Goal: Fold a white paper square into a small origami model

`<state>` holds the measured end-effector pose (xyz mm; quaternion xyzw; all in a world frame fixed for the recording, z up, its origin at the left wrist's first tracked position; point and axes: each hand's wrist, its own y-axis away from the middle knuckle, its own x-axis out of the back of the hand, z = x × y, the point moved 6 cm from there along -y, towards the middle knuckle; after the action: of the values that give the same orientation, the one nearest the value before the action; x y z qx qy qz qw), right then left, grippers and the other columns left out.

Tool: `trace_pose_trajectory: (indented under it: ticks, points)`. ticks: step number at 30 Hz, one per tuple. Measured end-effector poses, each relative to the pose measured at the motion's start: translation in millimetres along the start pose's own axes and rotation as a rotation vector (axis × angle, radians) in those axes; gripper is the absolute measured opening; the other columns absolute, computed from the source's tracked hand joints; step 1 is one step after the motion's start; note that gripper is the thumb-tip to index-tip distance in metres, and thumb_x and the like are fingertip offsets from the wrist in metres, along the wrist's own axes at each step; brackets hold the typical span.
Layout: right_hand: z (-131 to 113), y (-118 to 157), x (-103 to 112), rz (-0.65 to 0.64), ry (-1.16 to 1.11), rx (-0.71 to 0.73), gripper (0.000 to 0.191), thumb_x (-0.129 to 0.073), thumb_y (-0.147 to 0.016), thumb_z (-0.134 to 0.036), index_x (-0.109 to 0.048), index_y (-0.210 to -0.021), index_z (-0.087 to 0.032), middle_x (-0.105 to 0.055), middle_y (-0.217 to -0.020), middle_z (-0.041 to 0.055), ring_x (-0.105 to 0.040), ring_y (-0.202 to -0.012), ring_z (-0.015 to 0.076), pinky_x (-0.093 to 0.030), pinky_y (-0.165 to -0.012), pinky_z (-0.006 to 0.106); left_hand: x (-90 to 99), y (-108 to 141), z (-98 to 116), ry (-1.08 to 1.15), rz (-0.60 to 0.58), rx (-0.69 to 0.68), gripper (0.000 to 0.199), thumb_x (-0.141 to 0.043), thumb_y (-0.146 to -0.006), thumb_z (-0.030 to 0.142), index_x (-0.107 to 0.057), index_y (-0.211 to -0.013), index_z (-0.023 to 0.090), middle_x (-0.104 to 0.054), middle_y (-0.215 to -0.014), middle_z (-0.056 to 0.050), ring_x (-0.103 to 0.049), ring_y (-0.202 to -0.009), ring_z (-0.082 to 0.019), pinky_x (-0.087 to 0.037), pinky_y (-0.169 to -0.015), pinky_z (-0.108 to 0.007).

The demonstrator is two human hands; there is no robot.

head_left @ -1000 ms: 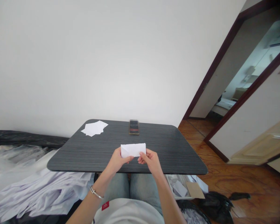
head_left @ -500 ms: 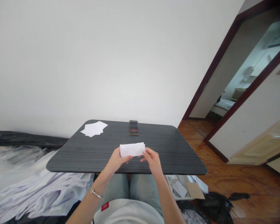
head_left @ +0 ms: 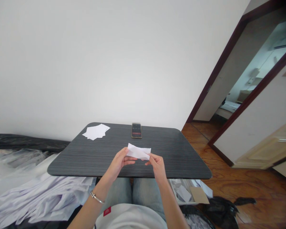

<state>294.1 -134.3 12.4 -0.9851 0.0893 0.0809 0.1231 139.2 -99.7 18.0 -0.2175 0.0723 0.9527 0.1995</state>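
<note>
Left hand and right hand grip one white paper; one table bears one phone, one sheet pile.

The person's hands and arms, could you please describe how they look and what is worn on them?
The left hand and right hand are ungloved, and no sleeves show on the forearms. A slim, silver-coloured bangle is worn on the left forearm; the right has none.

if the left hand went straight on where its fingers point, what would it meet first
Beyond the white paper it holds, the left hand would probably meet the right hand first, though depth is unclear from this view.
</note>
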Motion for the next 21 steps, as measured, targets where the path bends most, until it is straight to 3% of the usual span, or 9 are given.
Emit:
trace_pose_trajectory:
  ticks: [5, 8, 11, 16, 21]
  points:
    - [7.2, 1.8, -4.4, -0.064, -0.089, -0.072, 0.026, -0.067, -0.064, -0.027, -0.069, -0.088, -0.018, -0.07, -0.079, 0.0033, -0.063, -0.07, 0.0193, -0.049, -0.058, 0.027, 0.6, 1.9, 4.2, 0.101, -0.007, 0.003, 0.029, -0.047, -0.08, 0.036, -0.057, -0.094, 0.013, -0.065, -0.088, -0.008, -0.064, -0.075, -0.02, -0.052, -0.068, -0.032]
    - [10.5, 2.8, -8.4, -0.1, -0.134, -0.106, 0.031, -0.07, -0.06, -0.022, -0.067, -0.091, -0.02, -0.07, -0.084, 0.0023, -0.063, -0.077, 0.0203, -0.048, -0.07, 0.032, 1.5, 4.7, 9.4, 0.07, 0.018, -0.032, 0.026, -0.051, -0.078, 0.033, -0.059, -0.092, 0.013, -0.065, -0.085, -0.005, -0.062, -0.073, -0.016, -0.052, -0.064, -0.027]
    - [13.0, 3.2, -9.0, -0.091, -0.15, -0.134, 0.036, -0.072, -0.058, -0.021, -0.065, -0.094, -0.019, -0.07, -0.084, 0.0025, -0.064, -0.078, 0.0216, -0.048, -0.072, 0.035, -0.8, 6.7, 10.6, 0.019, -0.007, -0.038, 0.023, -0.059, -0.073, 0.025, -0.059, -0.094, 0.014, -0.064, -0.084, -0.003, -0.06, -0.072, -0.013, -0.05, -0.062, -0.022]
    - [16.7, 3.3, -6.7, -0.045, -0.179, -0.162, 0.043, -0.073, -0.056, -0.024, -0.063, -0.097, -0.017, -0.07, -0.08, 0.0032, -0.064, -0.075, 0.0224, -0.048, -0.072, 0.038, -2.8, 6.5, 6.1, -0.018, -0.032, -0.021, 0.043, -0.067, -0.062, 0.015, -0.052, -0.102, 0.015, -0.066, -0.083, -0.004, -0.06, -0.068, -0.013, -0.044, -0.058, -0.019]
    - [13.0, 6.8, -13.5, -0.093, -0.199, -0.152, 0.048, -0.071, -0.061, -0.026, -0.058, -0.106, -0.016, -0.07, -0.084, 0.0052, -0.063, -0.081, 0.0221, -0.048, -0.076, 0.037, 4.5, 2.9, 4.4, -0.082, 0.112, -0.126, 0.055, -0.07, -0.059, 0.017, -0.047, -0.109, 0.016, -0.065, -0.087, -0.005, -0.06, -0.071, -0.015, -0.044, -0.063, -0.023]
